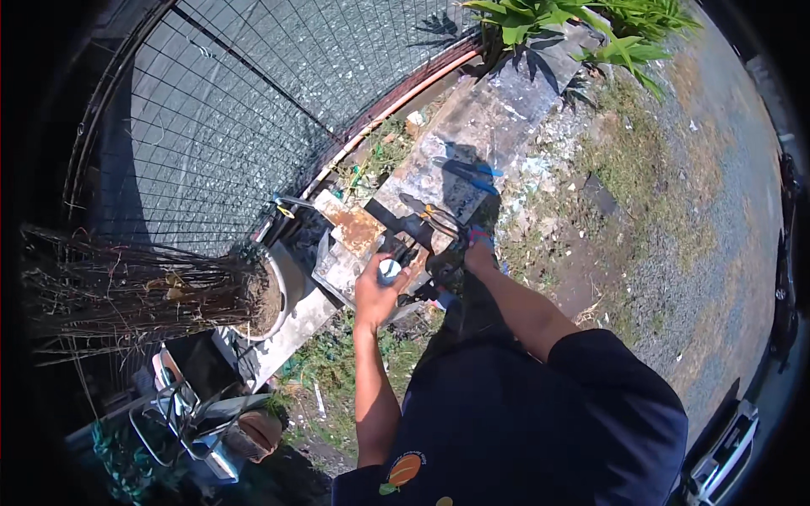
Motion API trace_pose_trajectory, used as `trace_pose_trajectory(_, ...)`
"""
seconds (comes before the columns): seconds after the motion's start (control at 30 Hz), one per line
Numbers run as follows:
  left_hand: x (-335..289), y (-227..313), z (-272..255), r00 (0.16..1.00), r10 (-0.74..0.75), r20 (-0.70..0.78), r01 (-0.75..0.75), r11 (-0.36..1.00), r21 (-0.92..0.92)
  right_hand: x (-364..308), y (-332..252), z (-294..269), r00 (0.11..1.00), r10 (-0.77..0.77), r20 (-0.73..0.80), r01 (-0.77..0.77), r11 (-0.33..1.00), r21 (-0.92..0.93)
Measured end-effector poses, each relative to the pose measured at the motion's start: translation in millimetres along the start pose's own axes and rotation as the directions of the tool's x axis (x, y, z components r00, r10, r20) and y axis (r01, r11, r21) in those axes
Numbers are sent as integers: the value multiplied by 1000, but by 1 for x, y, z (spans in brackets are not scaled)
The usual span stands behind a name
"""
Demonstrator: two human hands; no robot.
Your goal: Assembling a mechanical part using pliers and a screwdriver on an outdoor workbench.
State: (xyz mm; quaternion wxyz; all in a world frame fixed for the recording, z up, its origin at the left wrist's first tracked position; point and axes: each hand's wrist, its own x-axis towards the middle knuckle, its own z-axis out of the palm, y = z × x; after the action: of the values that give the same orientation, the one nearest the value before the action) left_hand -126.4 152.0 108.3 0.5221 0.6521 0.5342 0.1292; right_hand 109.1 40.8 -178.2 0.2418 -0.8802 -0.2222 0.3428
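Note:
Fingers of my left hand (377,297) are curled round a small white round object (389,270), perhaps a cap or roll. My right hand (480,255) is closed at the right edge of the slab, with a bit of blue and pink showing by its fingers; what it grips is mostly hidden. Just beyond it lie pliers with orange-yellow and black handles (432,214). Farther off on the slab is a blue-handled hand tool (472,171). A rusty, stained flat piece (359,231) sits beyond my left hand, beside dark pieces (403,226) between the hands.
The long concrete slab (481,110) runs away toward green plants (548,21). A wire mesh fence (253,101) stands on the left, with a potted bush (274,295) near it. A chair-like metal frame (173,413) is at lower left; grass and gravel (624,219) lie right.

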Motion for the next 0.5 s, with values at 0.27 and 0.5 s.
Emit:
trace_pose_trajectory(0.27, 0, 7, 1, 999, -21, -25, 20, 999, -46, 5, 2, -3, 998, 19, 55, -19, 1000, -6)
trace_pose_trajectory(0.5, 3, 13, 10, 997, -79, -27, 80, 997, 24, 0, -8, -22, 999, 11, 40, -10, 999, -32)
